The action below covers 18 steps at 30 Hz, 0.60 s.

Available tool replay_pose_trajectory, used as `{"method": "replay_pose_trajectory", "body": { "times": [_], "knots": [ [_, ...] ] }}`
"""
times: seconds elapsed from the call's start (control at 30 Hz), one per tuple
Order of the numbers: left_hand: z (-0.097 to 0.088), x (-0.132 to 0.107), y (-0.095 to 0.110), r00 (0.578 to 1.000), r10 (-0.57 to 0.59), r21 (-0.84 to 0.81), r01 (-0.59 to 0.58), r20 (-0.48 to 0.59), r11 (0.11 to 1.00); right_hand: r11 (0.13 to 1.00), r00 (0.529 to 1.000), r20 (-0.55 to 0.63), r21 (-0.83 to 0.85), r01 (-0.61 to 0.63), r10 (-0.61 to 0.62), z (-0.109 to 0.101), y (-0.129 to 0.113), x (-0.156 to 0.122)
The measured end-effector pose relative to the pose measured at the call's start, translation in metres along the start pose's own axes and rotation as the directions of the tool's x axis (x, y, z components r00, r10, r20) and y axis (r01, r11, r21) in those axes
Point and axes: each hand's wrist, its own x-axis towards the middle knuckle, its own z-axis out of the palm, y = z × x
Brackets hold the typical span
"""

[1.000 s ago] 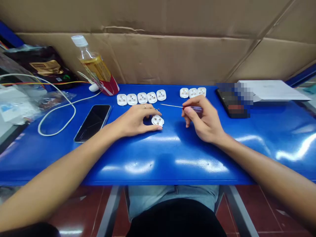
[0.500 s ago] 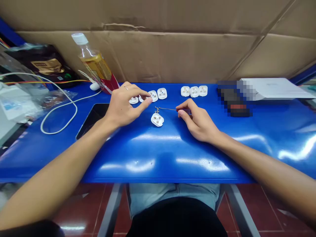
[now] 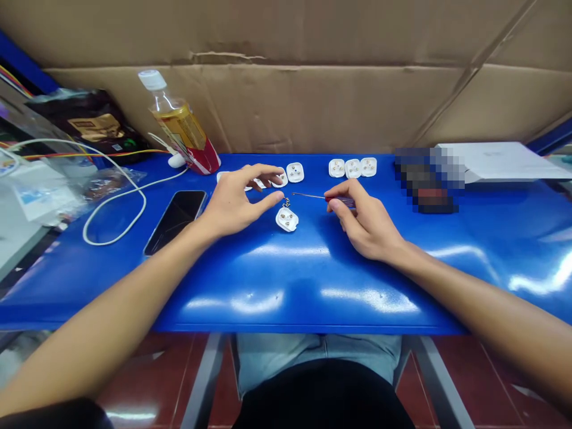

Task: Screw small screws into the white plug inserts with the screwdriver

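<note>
My right hand is closed round the red handle of a thin screwdriver, whose shaft points left. A small dark speck, perhaps a screw, shows at its tip. Just below the tip lies a little heap of small screws. Touching or very near the heap is a white plug part with brass-coloured metal fittings facing up. My left hand hovers left of the screws, thumb and fingers apart, holding nothing. Behind its fingers stands a row of similar white plug parts, partly hidden by the hand.
Further white plug parts sit at the back right. A black phone lies left, near a tilted drink bottle and a white cable. A white box and a blurred dark object occupy the right of the blue table.
My left hand has opened wider and drawn slightly down from the row of plug parts. The screwdriver tip sits a little further right of the screws. The whole view has shifted slightly.
</note>
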Motion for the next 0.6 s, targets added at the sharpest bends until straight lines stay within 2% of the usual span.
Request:
{"method": "replay_pose_trajectory", "body": {
  "times": [0.13, 0.23, 0.6],
  "knots": [
    [0.003, -0.001, 0.005, 0.996, -0.046, -0.233, 0.063, 0.076, 0.97, 0.994, 0.998, -0.045, 0.104, 0.042, -0.038, -0.001, -0.004, -0.007],
    [0.005, -0.001, 0.007, 0.994, -0.065, -0.356, 0.094, 0.09, 0.93, 0.99, 0.996, -0.073, 0.122, 0.067, -0.058, -0.001, -0.004, -0.01],
    [0.011, -0.001, 0.009, 0.98, -0.187, -0.488, 0.196, 0.068, 0.851, 0.974, 0.986, -0.103, 0.171, 0.147, -0.131, 0.0, -0.002, -0.01]
  ]
}}
